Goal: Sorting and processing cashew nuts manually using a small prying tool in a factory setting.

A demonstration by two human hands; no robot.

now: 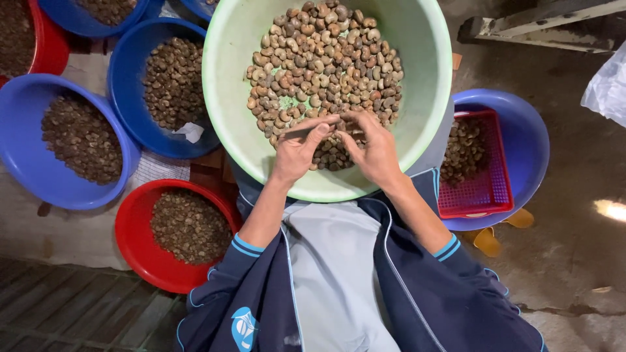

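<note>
- Holding a thin metal tool (312, 126), the left hand (297, 153) has its fingers pinched round it
- right hand (375, 151) fingers clenched on a nut (347, 128), just at the tool's tip
- both hover over the green basin (228, 98) of cashew nuts (323, 62)
- blue basin (26, 156) and red basin (140, 254) way off left of the fingers

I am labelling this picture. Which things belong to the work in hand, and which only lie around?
In use:
left hand
right hand
thin metal tool
pale green plastic basin
brown nuts

Lying about:
red round plastic bowl
red plastic mesh basket
yellow sandals
</note>
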